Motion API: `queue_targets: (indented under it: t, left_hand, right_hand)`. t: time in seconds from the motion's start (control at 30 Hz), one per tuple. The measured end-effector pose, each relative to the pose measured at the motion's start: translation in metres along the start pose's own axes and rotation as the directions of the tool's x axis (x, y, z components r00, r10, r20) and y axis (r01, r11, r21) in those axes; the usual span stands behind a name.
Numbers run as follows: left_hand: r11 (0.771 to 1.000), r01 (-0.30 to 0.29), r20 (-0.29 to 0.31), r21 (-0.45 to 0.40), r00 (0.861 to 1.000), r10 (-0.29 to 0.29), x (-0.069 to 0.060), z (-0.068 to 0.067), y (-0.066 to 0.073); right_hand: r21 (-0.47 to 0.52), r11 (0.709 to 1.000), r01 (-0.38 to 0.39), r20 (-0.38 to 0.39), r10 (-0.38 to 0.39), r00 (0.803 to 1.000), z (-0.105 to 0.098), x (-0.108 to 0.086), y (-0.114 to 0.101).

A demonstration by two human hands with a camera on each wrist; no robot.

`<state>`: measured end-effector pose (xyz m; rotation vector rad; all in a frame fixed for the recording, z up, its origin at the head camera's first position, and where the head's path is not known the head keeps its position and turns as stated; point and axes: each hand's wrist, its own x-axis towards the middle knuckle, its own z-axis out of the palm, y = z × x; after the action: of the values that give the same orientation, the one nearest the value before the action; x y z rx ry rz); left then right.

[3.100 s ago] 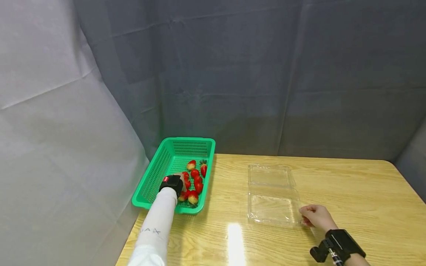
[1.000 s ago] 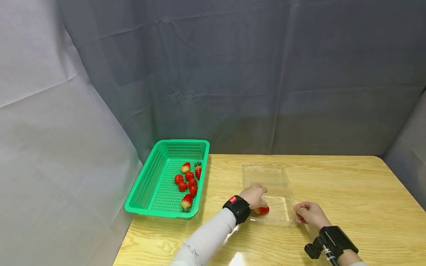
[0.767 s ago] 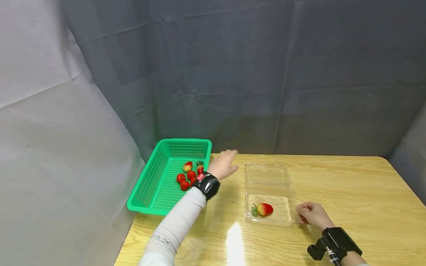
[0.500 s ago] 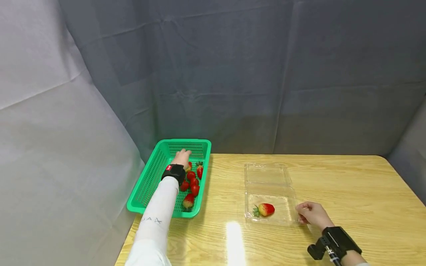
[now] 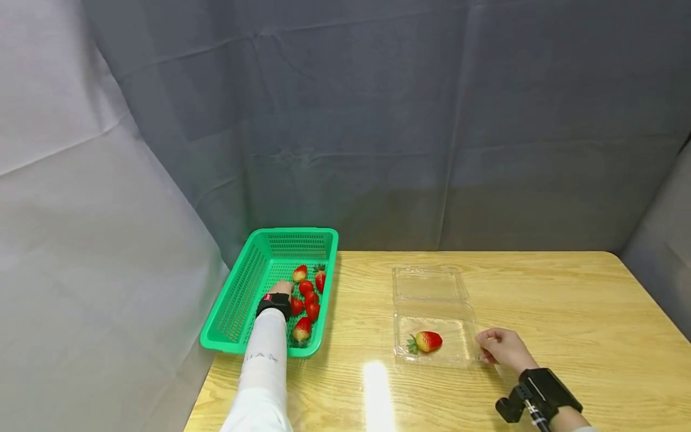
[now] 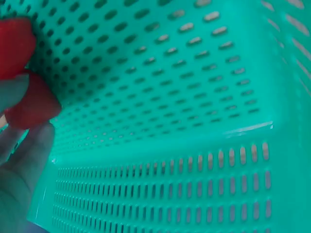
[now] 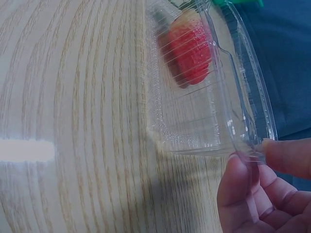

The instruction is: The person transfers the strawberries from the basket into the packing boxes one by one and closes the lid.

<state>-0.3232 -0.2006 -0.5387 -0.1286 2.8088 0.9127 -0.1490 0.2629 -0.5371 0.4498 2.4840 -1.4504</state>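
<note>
In the head view my left hand (image 5: 282, 288) is down inside the green basket (image 5: 220, 347), beside several red strawberries (image 5: 312, 311). From the left wrist, its fingers (image 6: 33, 145) lie on both sides of a red strawberry (image 6: 36, 104) and pinch it; another red one touches it above. My right hand (image 5: 503, 348) pinches the rim of a clear plastic clamshell box (image 5: 459, 354) between thumb and fingers, plain in the right wrist view. The box lies with its lid (image 5: 429, 283) folded back. One strawberry (image 5: 429, 341) with green leaves lies on its side in the near half.
The wooden table (image 5: 567, 312) carries the basket at left and the box in the middle. A dark grey cloth (image 5: 351, 132) hangs along the back edge, and a pale cloth (image 5: 135, 270) stands close on the left.
My left hand has let go of a strawberry in the clear box, moved left to the basket and reached down to another strawberry. My right hand keeps its grip on the box rim.
</note>
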Motion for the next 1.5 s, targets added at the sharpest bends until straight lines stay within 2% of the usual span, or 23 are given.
queue_targets:
  t: [0.03,0.07,0.13,0.17,0.2,0.23,0.27,0.3,0.33,0.37,0.4,0.43,0.53,0.63,0.67,0.7,0.8,0.87,1.0,1.1,1.23,1.4,1.5]
  left_hand:
    - [0.999,-0.029,-0.005,0.030,1.000,0.029,0.011,0.006,-0.010]
    - [0.987,-0.106,-0.019,0.125,0.994,0.109,0.035,0.018,-0.033]
    - [0.908,-0.232,-0.083,0.347,0.957,0.276,0.088,0.042,-0.079]
    - [0.883,-0.244,-0.119,0.401,0.942,0.314,0.107,0.047,-0.092]
    - [0.851,-0.263,-0.170,0.455,0.912,0.373,0.119,0.047,-0.095]
    - [0.825,-0.259,-0.195,0.503,0.896,0.400,0.122,0.039,-0.086]
    - [0.834,-0.237,-0.230,0.499,0.891,0.391,0.124,0.031,-0.072]
    - [0.847,-0.228,-0.258,0.479,0.886,0.385,0.112,0.016,-0.045]
    - [0.849,-0.248,-0.295,0.467,0.862,0.414,0.093,0.000,-0.011]
    - [0.858,-0.272,-0.295,0.436,0.857,0.422,0.071,-0.017,0.025]
    - [0.853,-0.318,-0.307,0.413,0.834,0.459,0.049,-0.031,0.062]
    - [0.852,-0.358,-0.300,0.383,0.824,0.481,0.027,-0.042,0.098]
    - [0.725,-0.557,-0.279,0.404,0.680,0.678,-0.014,-0.042,0.168]
    - [0.597,-0.690,-0.143,0.409,0.598,0.789,-0.040,-0.015,0.213]
    - [0.553,-0.725,-0.078,0.411,0.577,0.813,-0.048,-0.003,0.222]
    - [0.521,-0.749,-0.006,0.409,0.569,0.823,-0.056,0.011,0.229]
    - [0.442,-0.793,0.203,0.419,0.557,0.806,-0.073,0.054,0.237]
    - [0.420,-0.794,0.300,0.441,0.571,0.764,-0.079,0.082,0.234]
    - [0.434,-0.765,0.388,0.476,0.626,0.677,-0.085,0.126,0.224]
    - [0.416,-0.741,0.402,0.526,0.649,0.646,-0.087,0.147,0.217]
    - [0.393,-0.713,0.402,0.580,0.671,0.623,-0.087,0.163,0.210]
    - [0.430,-0.693,0.409,0.578,0.702,0.583,-0.090,0.164,0.208]
    - [0.437,-0.712,0.430,0.549,0.689,0.583,-0.090,0.156,0.211]
  right_hand:
    - [-0.001,1.000,-0.002,-0.003,0.002,1.000,0.000,0.000,0.000]
    - [-0.003,1.000,0.001,-0.004,-0.001,1.000,0.000,0.000,0.000]
    - [-0.002,1.000,-0.003,-0.008,0.003,1.000,0.001,0.000,0.000]
    - [-0.001,1.000,-0.003,-0.009,0.003,1.000,0.001,0.000,0.000]
    - [0.001,1.000,-0.001,-0.009,0.001,1.000,0.001,0.000,0.001]
    - [0.003,1.000,-0.001,-0.008,0.001,1.000,0.001,0.000,0.001]
    - [0.004,1.000,-0.002,-0.007,0.002,1.000,0.001,0.000,0.001]
    - [0.006,1.000,-0.004,-0.006,0.004,1.000,0.002,0.000,0.001]
    - [0.008,1.000,-0.005,-0.004,0.005,1.000,0.001,0.000,0.001]
    - [0.008,1.000,-0.005,-0.003,0.005,1.000,0.001,0.000,0.001]
    - [0.008,1.000,-0.005,-0.002,0.005,1.000,0.001,0.000,0.001]
    - [0.005,1.000,-0.005,-0.003,0.006,1.000,0.001,-0.001,0.001]
    - [0.001,1.000,0.006,-0.004,-0.006,1.000,0.000,-0.002,0.001]
    - [-0.007,1.000,0.018,-0.005,-0.018,1.000,-0.001,-0.002,0.001]
    - [-0.006,1.000,0.021,-0.005,-0.021,1.000,0.000,-0.001,0.001]
    - [-0.007,1.000,0.026,-0.003,-0.026,1.000,0.000,-0.001,0.001]
    - [-0.005,0.999,0.033,0.003,-0.033,0.999,0.002,0.001,0.001]
    - [-0.003,0.999,0.041,0.007,-0.041,0.999,0.003,0.001,0.002]
    - [-0.003,0.999,0.039,0.007,-0.039,0.999,0.002,0.002,0.003]
    - [0.001,0.999,0.037,0.006,-0.037,0.999,0.001,0.001,0.005]
    - [0.012,0.999,0.032,0.003,-0.032,0.999,0.001,0.000,0.005]
    - [0.018,0.999,0.033,-0.002,-0.033,0.999,0.000,-0.002,0.004]
    - [0.017,0.999,0.035,-0.007,-0.035,0.999,0.000,-0.004,0.002]
